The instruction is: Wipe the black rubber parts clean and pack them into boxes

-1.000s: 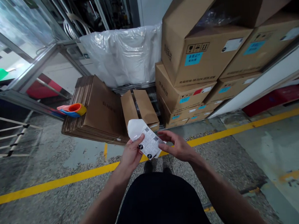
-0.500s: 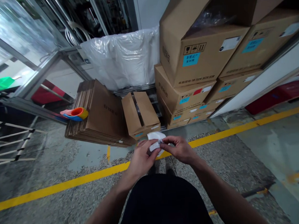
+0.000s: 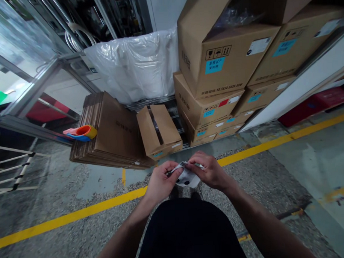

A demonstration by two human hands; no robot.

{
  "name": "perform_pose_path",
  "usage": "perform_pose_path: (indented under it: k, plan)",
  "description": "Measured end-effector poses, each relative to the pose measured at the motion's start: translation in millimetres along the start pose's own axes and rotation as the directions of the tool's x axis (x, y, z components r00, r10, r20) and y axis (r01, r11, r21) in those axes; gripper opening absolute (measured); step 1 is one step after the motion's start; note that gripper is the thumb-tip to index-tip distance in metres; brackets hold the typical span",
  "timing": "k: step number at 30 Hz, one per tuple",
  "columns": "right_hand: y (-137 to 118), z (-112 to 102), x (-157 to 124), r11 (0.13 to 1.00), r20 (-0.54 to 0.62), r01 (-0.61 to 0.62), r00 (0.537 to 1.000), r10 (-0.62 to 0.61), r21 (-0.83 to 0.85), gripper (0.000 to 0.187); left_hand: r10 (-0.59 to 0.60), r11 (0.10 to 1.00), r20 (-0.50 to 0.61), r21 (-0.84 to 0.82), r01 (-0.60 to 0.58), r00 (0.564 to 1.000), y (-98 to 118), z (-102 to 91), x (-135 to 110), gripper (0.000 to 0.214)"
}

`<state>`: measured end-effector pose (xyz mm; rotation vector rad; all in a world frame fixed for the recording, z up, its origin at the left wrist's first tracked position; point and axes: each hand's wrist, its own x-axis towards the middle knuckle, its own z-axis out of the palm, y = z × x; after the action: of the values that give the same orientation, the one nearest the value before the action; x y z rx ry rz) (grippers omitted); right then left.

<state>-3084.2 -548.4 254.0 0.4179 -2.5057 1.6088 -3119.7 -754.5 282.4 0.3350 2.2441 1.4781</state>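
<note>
Label sheet (image 3: 191,177) has swung toward the shoes (image 3: 174,193), long axis unclear.

Low metal rack (image 3: 173,109): gap-topped carton (image 3: 167,123), stacked boxes (image 3: 229,72) beside.

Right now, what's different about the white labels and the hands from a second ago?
The white labels moved closer to the body, no longer covering the small box's corner. Before, the left hand held them printed side up; now its fingers and those of the right hand pinch them near their top edge. The boxes and the flat cardboard stack stayed put.
</note>
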Motion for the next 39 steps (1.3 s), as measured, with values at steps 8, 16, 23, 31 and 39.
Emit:
perform_pose_path:
  k: [8,16,23,31,39]
  plan:
    - [4.4,2.7,-0.8,1.000,-0.061,-0.011,0.998,0.013,0.025,0.019,0.019,0.985,0.090,0.169,-0.034,0.996,-4.9,-2.1,-0.4,0.030]
    - [12.6,13.8,-16.6,0.989,-0.163,-0.038,0.985,0.062,0.144,0.008,-0.109,0.994,0.284,0.008,0.111,0.953,-23.4,15.1,2.6,0.052]
    - [28.5,16.4,-49.3,0.914,-0.281,-0.337,0.876,0.392,0.226,0.017,-0.163,0.809,0.352,-0.487,0.329,0.922,-41.3,43.6,4.5,0.045]
    - [66.5,4.3,-69.9,0.827,-0.512,-0.462,0.650,0.561,0.319,0.027,-0.269,0.697,0.601,-0.418,0.583,0.753,-56.2,72.5,-1.3,0.041]
    - [124.6,-4.9,-71.1,0.828,-0.701,-0.414,0.455,0.549,0.379,0.031,-0.428,0.834,0.496,-0.106,0.542,0.756,-156.8,76.5,9.6,0.051]
